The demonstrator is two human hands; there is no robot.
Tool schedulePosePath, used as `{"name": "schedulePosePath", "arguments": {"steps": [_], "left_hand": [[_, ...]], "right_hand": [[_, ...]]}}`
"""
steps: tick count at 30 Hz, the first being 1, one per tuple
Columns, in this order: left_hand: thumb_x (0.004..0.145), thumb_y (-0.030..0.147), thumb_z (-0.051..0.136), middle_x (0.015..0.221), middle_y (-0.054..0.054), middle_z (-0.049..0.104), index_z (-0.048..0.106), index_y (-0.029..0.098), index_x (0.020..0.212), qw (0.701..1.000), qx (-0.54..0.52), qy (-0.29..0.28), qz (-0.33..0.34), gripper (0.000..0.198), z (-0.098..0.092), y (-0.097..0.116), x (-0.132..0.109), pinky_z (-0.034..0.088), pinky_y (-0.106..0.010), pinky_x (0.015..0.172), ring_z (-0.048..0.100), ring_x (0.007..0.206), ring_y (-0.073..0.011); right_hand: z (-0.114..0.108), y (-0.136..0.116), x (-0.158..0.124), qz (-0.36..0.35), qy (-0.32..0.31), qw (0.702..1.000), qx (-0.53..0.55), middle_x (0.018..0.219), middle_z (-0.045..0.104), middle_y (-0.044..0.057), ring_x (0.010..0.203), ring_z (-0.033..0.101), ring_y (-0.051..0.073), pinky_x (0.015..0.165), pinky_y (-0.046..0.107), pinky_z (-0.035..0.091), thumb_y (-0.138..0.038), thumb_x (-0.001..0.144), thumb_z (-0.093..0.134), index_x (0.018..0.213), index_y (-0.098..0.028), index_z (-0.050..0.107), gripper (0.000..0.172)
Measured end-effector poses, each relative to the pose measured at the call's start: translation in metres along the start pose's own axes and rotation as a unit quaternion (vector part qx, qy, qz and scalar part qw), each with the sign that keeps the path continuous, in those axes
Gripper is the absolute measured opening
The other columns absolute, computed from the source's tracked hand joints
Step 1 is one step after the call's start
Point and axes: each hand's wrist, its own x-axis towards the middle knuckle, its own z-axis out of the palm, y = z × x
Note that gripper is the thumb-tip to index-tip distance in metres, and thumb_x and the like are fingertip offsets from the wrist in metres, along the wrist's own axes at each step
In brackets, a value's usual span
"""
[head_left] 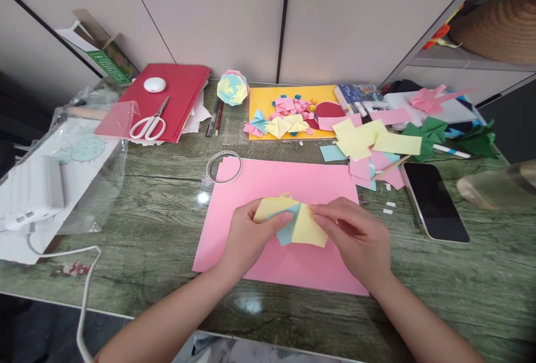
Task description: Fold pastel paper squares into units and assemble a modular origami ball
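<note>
Paper [310, 230], yellow-blue, sits pinched by left hand [247, 233] and right hand [362, 237], fingers [335, 211] closed. Print on green box [108, 67] is unreadable.

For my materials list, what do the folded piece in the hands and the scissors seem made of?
Folded piece: probably matte paper, given its thin edges and flat creases. Scissors: the solid white handles look like smooth plastic; the narrow grey blades are probably metal.

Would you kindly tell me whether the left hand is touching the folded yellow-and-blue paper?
Touching. The head view shows it plainly: the left hand grips the folded paper, thumb lying across the blue part.
</note>
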Motion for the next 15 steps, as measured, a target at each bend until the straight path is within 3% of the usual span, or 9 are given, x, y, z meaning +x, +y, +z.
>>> {"name": "schedulePosePath", "arguments": {"steps": [2, 6, 11, 15], "left_hand": [[0.063, 0.032, 0.074, 0.085, -0.004, 0.071, 0.071, 0.016, 0.083, 1.000, -0.012, -0.002, -0.002, 0.026, 0.0000, -0.0007, -0.0003, 0.048, -0.025, 0.066, 0.061, 0.077, -0.0174], [0.064, 0.032, 0.074, 0.080, -0.003, 0.072, 0.072, 0.017, 0.081, 1.000, -0.003, -0.001, 0.003, 0.023, -0.0002, -0.0010, -0.0014, 0.049, -0.024, 0.064, 0.062, 0.074, -0.0166], [0.065, 0.032, 0.074, 0.080, -0.003, 0.072, 0.072, 0.016, 0.082, 1.000, -0.004, -0.004, 0.007, 0.023, 0.0001, -0.0022, -0.0019, 0.048, -0.024, 0.064, 0.062, 0.074, -0.0170], [0.065, 0.032, 0.073, 0.077, -0.001, 0.071, 0.072, 0.017, 0.080, 1.000, -0.005, -0.007, 0.009, 0.021, 0.0001, -0.0035, -0.0017, 0.048, -0.023, 0.062, 0.060, 0.072, -0.0154]], "right_hand": [[0.0000, -0.0007, -0.0002, -0.003, -0.014, 1.000, -0.011, 0.074, 0.064, 0.000, 0.065, 0.056, 0.014, 0.056, 0.027, 0.046, -0.015, 0.080, 0.058, 0.096, -0.028, 0.068, 0.023], [0.0010, -0.0044, 0.0012, 0.025, -0.030, 0.999, -0.016, 0.076, 0.062, 0.001, 0.067, 0.055, 0.014, 0.057, 0.026, 0.046, -0.019, 0.082, 0.057, 0.106, -0.029, 0.064, 0.027], [0.0035, -0.0062, 0.0005, 0.078, -0.029, 0.996, 0.017, 0.081, 0.067, 0.000, 0.069, 0.058, 0.013, 0.056, 0.024, 0.046, -0.022, 0.081, 0.059, 0.096, -0.028, 0.069, 0.019], [0.0041, -0.0046, -0.0018, 0.077, -0.024, 0.997, 0.021, 0.076, 0.066, -0.002, 0.064, 0.056, 0.011, 0.053, 0.023, 0.043, -0.019, 0.080, 0.060, 0.096, -0.029, 0.069, 0.021]]}}
